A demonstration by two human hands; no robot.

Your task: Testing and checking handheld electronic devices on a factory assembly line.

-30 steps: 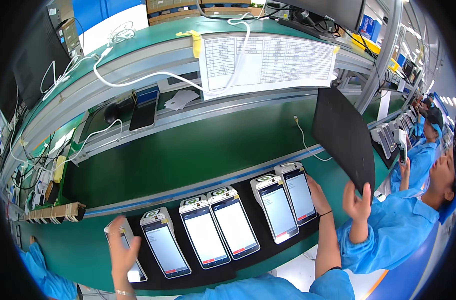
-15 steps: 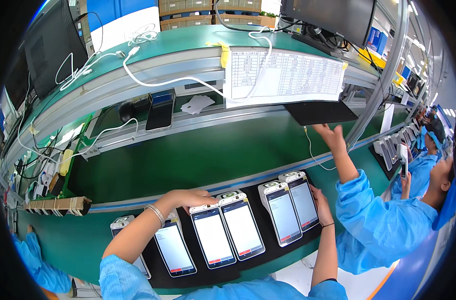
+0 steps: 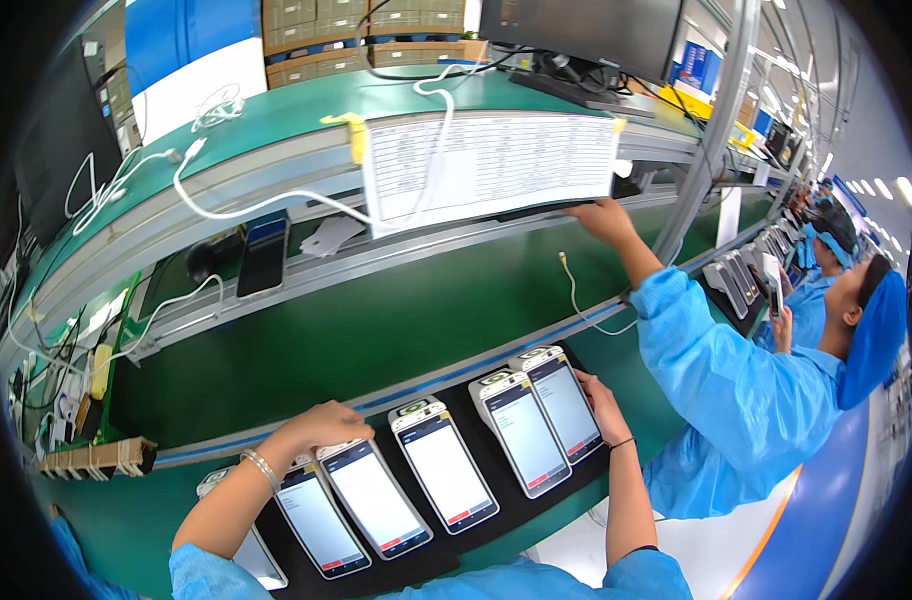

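Several white payment terminals with lit screens stand in a row on a black mat [image 3: 471, 540]. My left hand [image 3: 326, 425] grips the top end of one payment terminal [image 3: 376, 505], its fingers curled behind it. To its left, another payment terminal [image 3: 321, 525] stands close by, and the leftmost payment terminal [image 3: 261, 560] is partly hidden under my left forearm. A payment terminal [image 3: 444, 470] sits alone in the middle. At the right, two terminals stand side by side; my right hand [image 3: 601, 408] is closed around the outer edge of the rightmost payment terminal [image 3: 566, 405].
Beyond the mat runs a green conveyor belt [image 3: 326, 350] with a metal rail. A shelf above holds a monitor [image 3: 586, 45], white cables and a hanging printed sheet [image 3: 491, 170]. At right, a co-worker's blue sleeve [image 3: 716, 350] reaches over the belt toward the shelf.
My left hand has moved one terminal leftward, away from the middle one and against its left neighbour. The co-worker's hand and the black panel moved in under the sheet. My view has shifted right.
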